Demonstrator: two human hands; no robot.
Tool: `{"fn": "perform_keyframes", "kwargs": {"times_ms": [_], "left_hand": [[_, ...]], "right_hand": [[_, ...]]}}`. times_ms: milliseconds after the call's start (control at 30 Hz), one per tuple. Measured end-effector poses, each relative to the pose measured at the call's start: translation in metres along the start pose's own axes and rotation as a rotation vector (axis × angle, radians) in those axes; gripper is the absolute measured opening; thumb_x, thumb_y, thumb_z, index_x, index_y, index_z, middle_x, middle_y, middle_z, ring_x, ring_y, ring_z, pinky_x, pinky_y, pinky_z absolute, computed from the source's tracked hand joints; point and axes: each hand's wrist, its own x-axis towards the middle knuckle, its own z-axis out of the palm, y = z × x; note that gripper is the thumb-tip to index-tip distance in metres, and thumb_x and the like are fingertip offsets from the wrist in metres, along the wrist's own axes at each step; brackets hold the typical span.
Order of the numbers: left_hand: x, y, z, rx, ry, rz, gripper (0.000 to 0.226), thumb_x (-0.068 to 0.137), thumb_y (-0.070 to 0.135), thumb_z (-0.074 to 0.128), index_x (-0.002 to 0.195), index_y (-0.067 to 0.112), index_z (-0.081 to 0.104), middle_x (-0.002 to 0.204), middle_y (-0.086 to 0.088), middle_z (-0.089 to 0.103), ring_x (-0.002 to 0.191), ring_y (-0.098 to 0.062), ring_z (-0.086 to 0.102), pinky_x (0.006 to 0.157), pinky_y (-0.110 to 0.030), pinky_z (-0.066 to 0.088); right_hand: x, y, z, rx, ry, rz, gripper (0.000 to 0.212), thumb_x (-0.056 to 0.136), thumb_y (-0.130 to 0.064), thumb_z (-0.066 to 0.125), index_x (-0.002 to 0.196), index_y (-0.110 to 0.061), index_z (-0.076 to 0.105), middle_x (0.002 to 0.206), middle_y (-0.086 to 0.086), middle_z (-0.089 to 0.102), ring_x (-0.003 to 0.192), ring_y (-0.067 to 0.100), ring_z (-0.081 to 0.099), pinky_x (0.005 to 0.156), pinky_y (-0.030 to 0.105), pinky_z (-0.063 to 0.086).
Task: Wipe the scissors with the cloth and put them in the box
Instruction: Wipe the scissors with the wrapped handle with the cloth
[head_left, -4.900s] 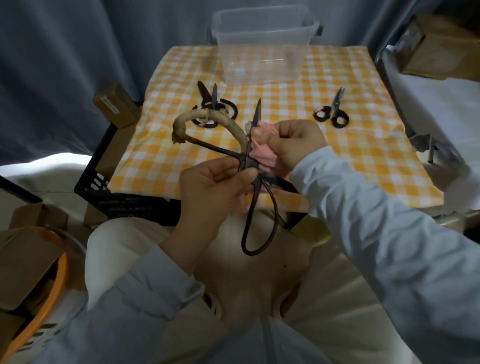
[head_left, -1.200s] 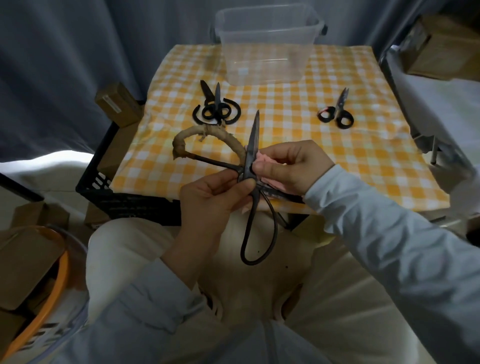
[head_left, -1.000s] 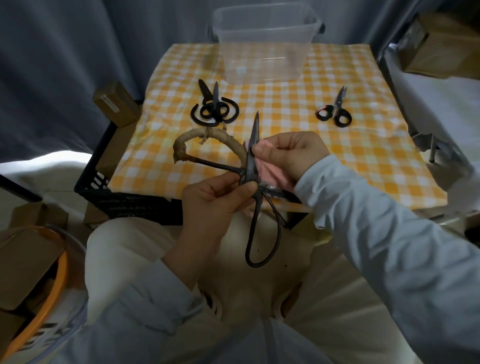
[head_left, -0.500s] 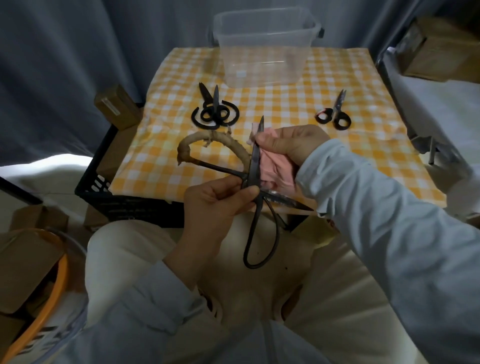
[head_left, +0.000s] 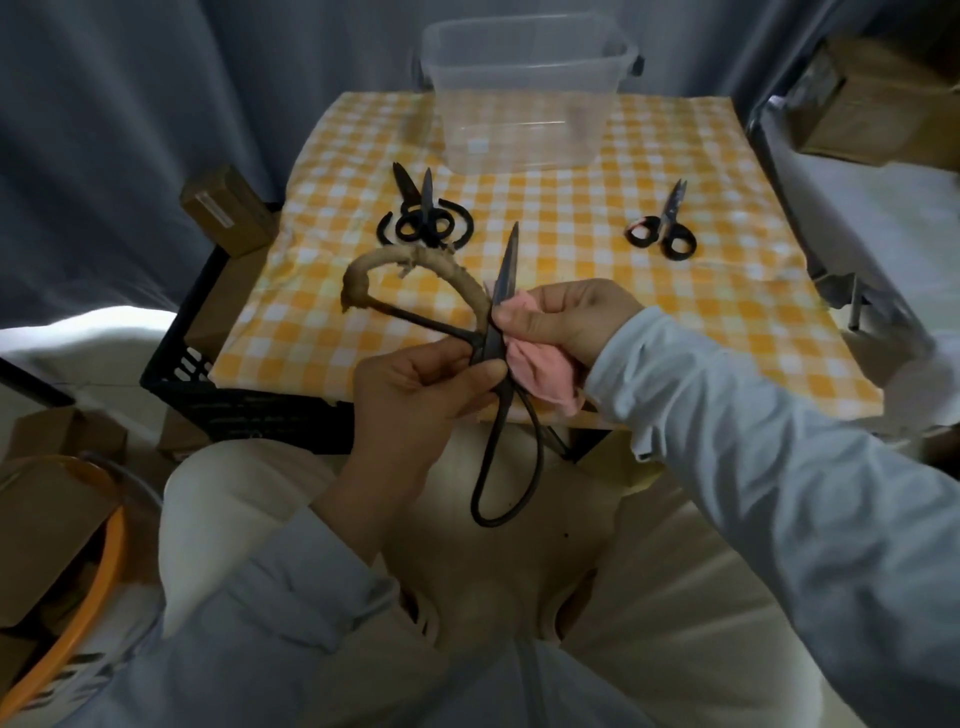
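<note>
1. Two hands hold the iron scissors (head_left: 503, 283) over the near edge of the tabletop (head_left: 727, 322) — left hand (head_left: 415, 384) pinches the pivot, right hand (head_left: 566, 317) pinches the pink cloth (head_left: 540, 369) round the blade.
2. The cloth has slid from tip toward pivot — wiping seems unfinished; the plastic box (head_left: 524, 104) at the far edge looks empty.

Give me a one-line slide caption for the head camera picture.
Wiping step: left hand grips large scissors while right hand presses pink cloth against the blade.
</note>
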Motion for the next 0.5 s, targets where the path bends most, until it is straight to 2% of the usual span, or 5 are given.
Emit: {"fn": "perform_keyframes", "kwargs": {"times_ms": [67,233,300,400,500], "left_hand": [[0.001,0.000,0.000,0.013,-0.017,0.006,0.023,0.074,-0.007,0.069,0.085,0.013,0.069,0.066,-0.001,0.068,0.061,-0.006,0.068,0.058,-0.017,0.055],[-0.005,-0.008,0.001,0.000,-0.015,-0.019,0.025,0.072,-0.011,0.069,0.089,0.007,0.070,0.066,0.000,0.070,0.062,-0.009,0.069,0.057,-0.018,0.055],[-0.004,-0.006,0.000,0.002,0.018,-0.031,0.026,0.071,-0.012,0.070,0.094,0.000,0.068,0.069,-0.005,0.068,0.060,-0.008,0.068,0.056,-0.018,0.055],[0.002,-0.003,-0.001,0.012,-0.006,-0.025,0.022,0.073,-0.009,0.069,0.084,0.009,0.070,0.061,0.005,0.069,0.059,-0.006,0.068,0.056,-0.018,0.055],[0.003,-0.002,-0.001,0.019,-0.024,0.003,0.025,0.073,-0.008,0.070,0.084,0.015,0.070,0.063,0.006,0.070,0.061,-0.007,0.069,0.058,-0.019,0.055]], "right_hand": [[0.001,-0.001,-0.001,0.013,0.013,-0.006,0.004,0.073,-0.008,0.073,0.074,-0.007,0.070,0.062,0.002,0.068,0.063,0.015,0.062,0.067,0.026,0.055],[0.010,-0.016,-0.006,0.264,0.141,0.000,0.026,0.073,-0.006,0.074,0.096,0.006,0.067,0.068,0.009,0.067,0.055,0.016,0.061,0.058,0.023,0.055],[0.009,-0.009,-0.002,0.246,0.103,0.010,0.020,0.074,-0.008,0.073,0.091,0.002,0.069,0.069,0.008,0.069,0.060,0.017,0.062,0.062,0.024,0.055],[0.002,0.000,0.005,0.138,0.029,0.015,0.009,0.076,-0.010,0.071,0.081,-0.002,0.070,0.071,0.010,0.069,0.065,0.020,0.063,0.067,0.029,0.055],[0.005,-0.008,0.002,0.200,0.075,0.005,0.022,0.075,-0.008,0.072,0.092,0.005,0.067,0.073,0.012,0.067,0.062,0.020,0.062,0.063,0.026,0.055]]}}
